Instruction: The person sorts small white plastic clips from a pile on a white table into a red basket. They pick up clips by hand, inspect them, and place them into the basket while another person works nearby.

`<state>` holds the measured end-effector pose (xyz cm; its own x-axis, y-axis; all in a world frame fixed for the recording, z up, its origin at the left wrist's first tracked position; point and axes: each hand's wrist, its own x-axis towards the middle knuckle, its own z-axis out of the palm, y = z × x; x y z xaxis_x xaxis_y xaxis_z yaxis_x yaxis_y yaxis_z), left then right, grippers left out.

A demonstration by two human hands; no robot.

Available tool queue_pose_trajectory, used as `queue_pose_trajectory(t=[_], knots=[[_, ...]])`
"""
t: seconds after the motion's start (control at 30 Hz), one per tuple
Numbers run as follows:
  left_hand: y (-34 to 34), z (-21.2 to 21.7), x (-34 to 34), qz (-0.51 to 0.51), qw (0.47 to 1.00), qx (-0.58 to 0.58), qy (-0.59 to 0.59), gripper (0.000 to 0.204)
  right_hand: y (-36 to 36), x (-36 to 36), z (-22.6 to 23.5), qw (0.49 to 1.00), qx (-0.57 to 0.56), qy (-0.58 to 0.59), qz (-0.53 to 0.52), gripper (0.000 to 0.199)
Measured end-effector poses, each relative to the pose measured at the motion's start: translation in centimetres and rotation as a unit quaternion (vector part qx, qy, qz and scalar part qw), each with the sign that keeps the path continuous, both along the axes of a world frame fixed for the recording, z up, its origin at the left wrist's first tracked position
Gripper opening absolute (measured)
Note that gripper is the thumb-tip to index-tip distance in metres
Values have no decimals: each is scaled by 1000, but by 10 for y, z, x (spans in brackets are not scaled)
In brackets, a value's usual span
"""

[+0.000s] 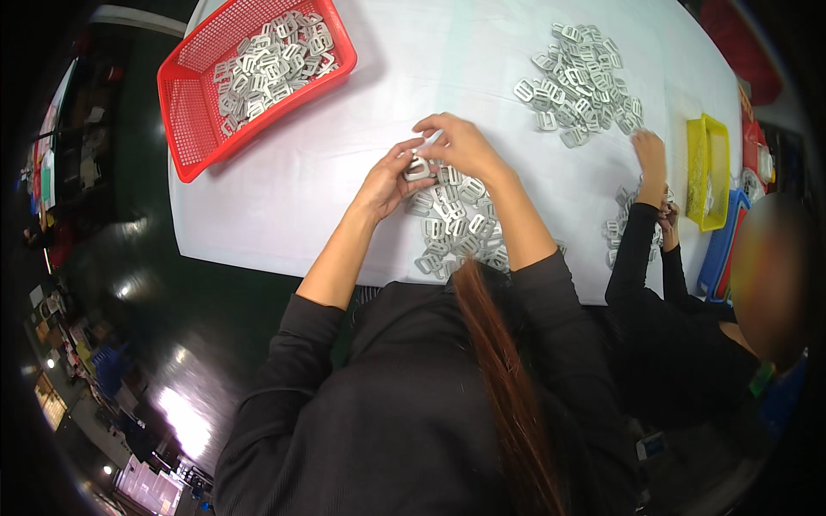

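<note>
From my remote seat I see a black top [379, 413], matte, fine vertical ribbing down the front. Left sleeve [297, 353] black and plain, ends partway along the forearm; right sleeve [551, 297] same cloth, same plain edge. Both a bit loose, soft creases. Left hand [389, 187] bare, right hand [469, 148] bare, forearms [340, 254] bare beyond the cuffs. One long straight length of hair [503, 378], reddish brown, glossy, lies down the front and tapers toward the waist. Small striped patch [367, 294] at the waist, left side; I can't tell which garment.
</note>
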<state>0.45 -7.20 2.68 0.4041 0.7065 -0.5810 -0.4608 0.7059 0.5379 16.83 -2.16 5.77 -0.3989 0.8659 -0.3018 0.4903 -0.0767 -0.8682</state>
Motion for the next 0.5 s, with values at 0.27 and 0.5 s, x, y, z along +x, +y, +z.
queue_pose_trajectory(t=[0.27,0.5], knots=[[-1,-12,-51,20,988,-10,152,29,-47,20,-45,952,58,-299,32,27],[5,-22,-34,-284,910,14,301,36,-36,32,-55,984,-134,-114,10,36]])
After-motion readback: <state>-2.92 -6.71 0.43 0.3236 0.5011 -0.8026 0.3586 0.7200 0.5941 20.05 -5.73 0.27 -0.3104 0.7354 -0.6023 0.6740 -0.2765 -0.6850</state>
